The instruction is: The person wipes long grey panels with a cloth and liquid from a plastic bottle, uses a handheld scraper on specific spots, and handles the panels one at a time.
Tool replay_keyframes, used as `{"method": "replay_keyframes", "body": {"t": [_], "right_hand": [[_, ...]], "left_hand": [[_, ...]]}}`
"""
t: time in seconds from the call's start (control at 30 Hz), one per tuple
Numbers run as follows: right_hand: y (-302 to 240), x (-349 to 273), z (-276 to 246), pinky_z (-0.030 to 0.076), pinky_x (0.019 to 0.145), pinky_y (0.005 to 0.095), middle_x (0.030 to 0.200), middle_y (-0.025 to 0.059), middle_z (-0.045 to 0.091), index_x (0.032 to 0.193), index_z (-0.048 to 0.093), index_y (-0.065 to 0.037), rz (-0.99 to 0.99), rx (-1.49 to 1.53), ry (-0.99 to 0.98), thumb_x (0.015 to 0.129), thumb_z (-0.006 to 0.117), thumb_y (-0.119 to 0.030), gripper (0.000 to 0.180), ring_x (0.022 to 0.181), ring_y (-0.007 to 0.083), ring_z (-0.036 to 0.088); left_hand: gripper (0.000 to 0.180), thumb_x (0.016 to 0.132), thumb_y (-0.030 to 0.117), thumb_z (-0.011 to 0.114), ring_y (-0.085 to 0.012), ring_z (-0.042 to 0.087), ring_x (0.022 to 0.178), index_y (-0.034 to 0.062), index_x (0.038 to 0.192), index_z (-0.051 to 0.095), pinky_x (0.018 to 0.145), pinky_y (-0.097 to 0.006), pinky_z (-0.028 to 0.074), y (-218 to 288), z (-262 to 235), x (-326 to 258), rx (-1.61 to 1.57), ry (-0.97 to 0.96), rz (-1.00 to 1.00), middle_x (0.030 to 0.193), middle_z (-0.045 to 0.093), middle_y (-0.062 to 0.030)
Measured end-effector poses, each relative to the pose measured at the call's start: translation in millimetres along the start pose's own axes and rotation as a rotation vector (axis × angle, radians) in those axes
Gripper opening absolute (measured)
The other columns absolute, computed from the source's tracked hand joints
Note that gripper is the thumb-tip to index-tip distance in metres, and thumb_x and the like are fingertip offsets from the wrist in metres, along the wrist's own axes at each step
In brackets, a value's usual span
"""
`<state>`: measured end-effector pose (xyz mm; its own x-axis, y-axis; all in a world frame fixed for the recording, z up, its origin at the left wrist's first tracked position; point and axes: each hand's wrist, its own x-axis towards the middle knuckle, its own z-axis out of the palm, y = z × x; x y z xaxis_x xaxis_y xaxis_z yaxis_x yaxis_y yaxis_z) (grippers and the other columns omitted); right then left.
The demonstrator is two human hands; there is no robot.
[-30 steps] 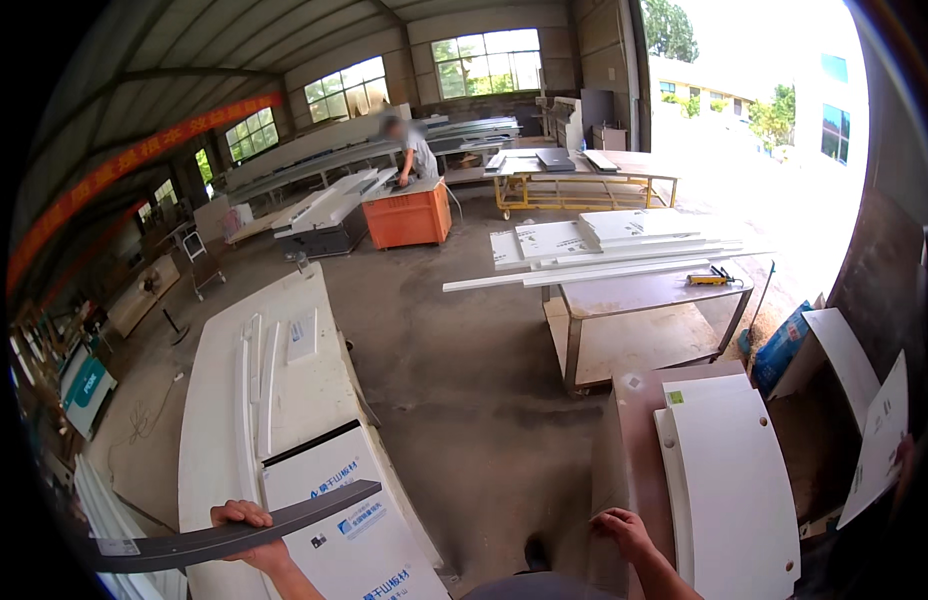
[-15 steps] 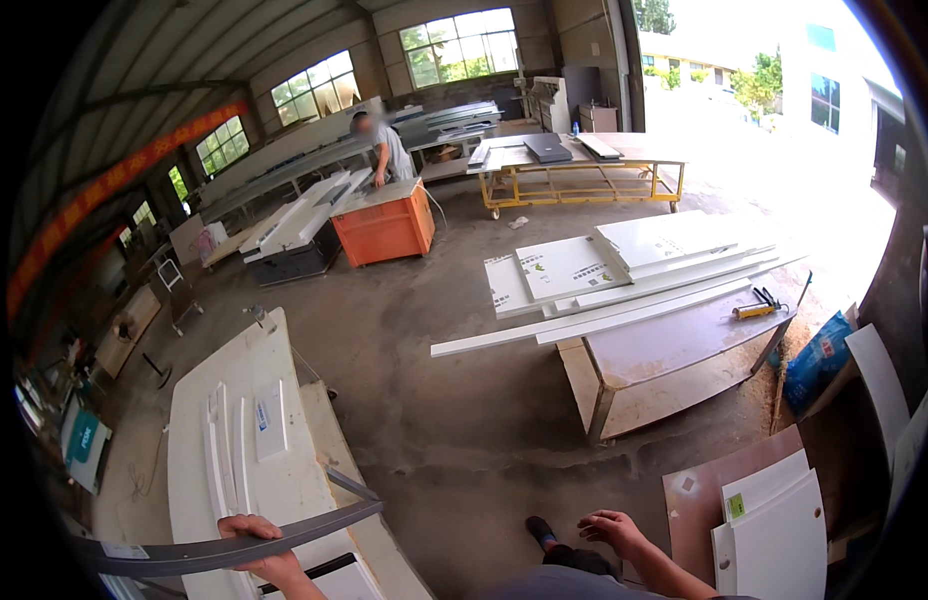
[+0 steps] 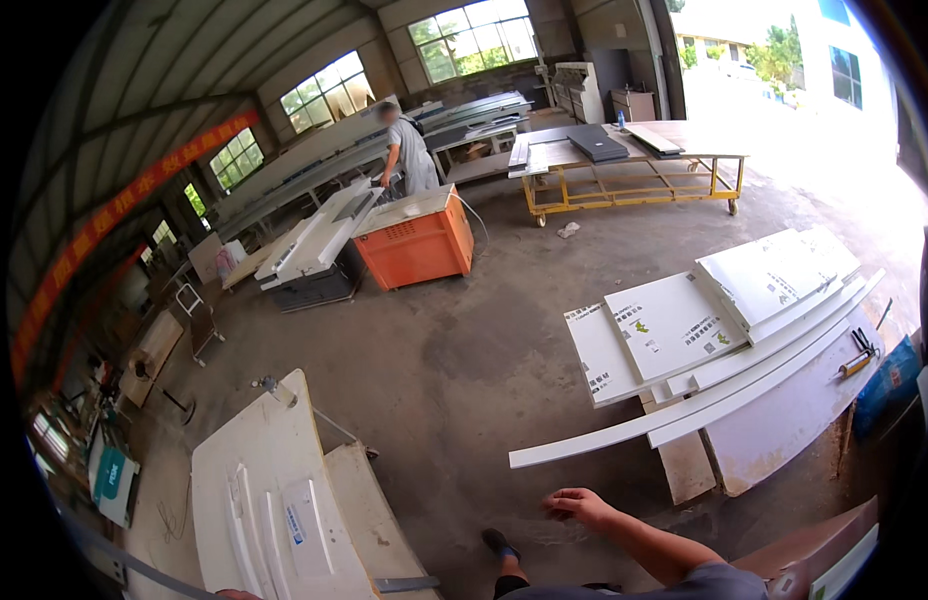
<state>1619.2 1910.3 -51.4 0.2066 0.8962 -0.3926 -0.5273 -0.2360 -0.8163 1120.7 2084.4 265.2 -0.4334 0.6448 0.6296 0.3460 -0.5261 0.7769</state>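
Only a sliver of my left hand (image 3: pixel 238 595) shows at the lower edge, closed over a long grey bar (image 3: pixel 409 583) whose middle is cut off by the frame. The bar crosses low over the white-topped workbench (image 3: pixel 224 440) on my left. A white panel (image 3: pixel 311 525) with a blue label and several narrow white strips (image 3: pixel 246 520) lie on that bench. My right hand (image 3: pixel 581 506) hangs over the floor with loosely bent fingers and nothing in them. Nearest to it is a long white strip (image 3: pixel 584 443), jutting from a stack of white panels (image 3: pixel 674 335).
The stack rests on a low table (image 3: pixel 774 430) with a yellow caulking gun (image 3: pixel 856 365). A brown board (image 3: pixel 799 565) stands at my lower right. Farther off are an orange cabinet (image 3: pixel 414 245), a yellow-framed wheeled table (image 3: pixel 634 195) and a person (image 3: pixel 412 155) working beside long panels.
My view has turned left and moved forward. My left hand and the bar have dropped toward the lower edge. My right hand has swung forward, still holding nothing. The person stands more upright.
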Motion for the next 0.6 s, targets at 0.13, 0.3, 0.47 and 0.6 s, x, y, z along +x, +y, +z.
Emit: {"method": "replay_keyframes", "body": {"t": [0.13,0.3,0.47,0.6], "right_hand": [[-9.3,139.7,0.4,0.056,0.097,0.0341,0.122,0.0051,0.076,0.126,0.074,-0.005,0.015,0.064,0.197,0.108,0.066,-0.028,0.03,0.102,0.0169,0.071],[-20.9,232.7,3.1,0.061,0.091,0.0379,0.122,0.0105,0.077,0.127,0.07,-0.002,0.092,0.208,0.372,0.107,0.067,-0.023,0.029,0.105,0.0236,0.075],[-63.7,314.2,4.5,0.063,0.087,0.0381,0.116,0.0143,0.078,0.123,0.07,0.0,0.094,0.331,0.497,0.105,0.068,-0.018,0.026,0.1,0.0264,0.078],[-114.7,414.6,19.9,0.061,0.086,0.038,0.111,0.0117,0.079,0.123,0.071,-0.004,0.003,0.353,0.572,0.106,0.066,-0.025,0.028,0.098,0.0252,0.076]], "left_hand": [[0.033,0.101,0.024,0.053,-0.0207,0.051,0.052,0.0088,0.072,0.054,0.047,-0.036,0.044,-38.2,140.8,83.1,-0.109,-0.1,-0.1,0.059,0.052,-0.0067],[0.03,0.101,0.024,0.052,-0.0169,0.048,0.049,0.0109,0.074,0.054,0.044,-0.031,0.043,-119.1,331.3,179.8,-0.245,-0.334,-0.118,0.06,0.051,-0.0041],[0.065,0.114,0.065,0.03,-0.0125,0.04,0.033,0.0118,0.082,0.048,0.033,-0.026,0.032,-209.8,539.2,221.3,-0.453,-0.63,-0.023,0.049,0.041,-0.0001],[0.067,0.114,0.063,0.03,-0.0156,0.045,0.034,0.0119,0.074,0.047,0.033,-0.027,0.039,-261.5,689.0,229.5,-0.531,-0.741,-0.227,0.048,0.043,-0.0033]]}}
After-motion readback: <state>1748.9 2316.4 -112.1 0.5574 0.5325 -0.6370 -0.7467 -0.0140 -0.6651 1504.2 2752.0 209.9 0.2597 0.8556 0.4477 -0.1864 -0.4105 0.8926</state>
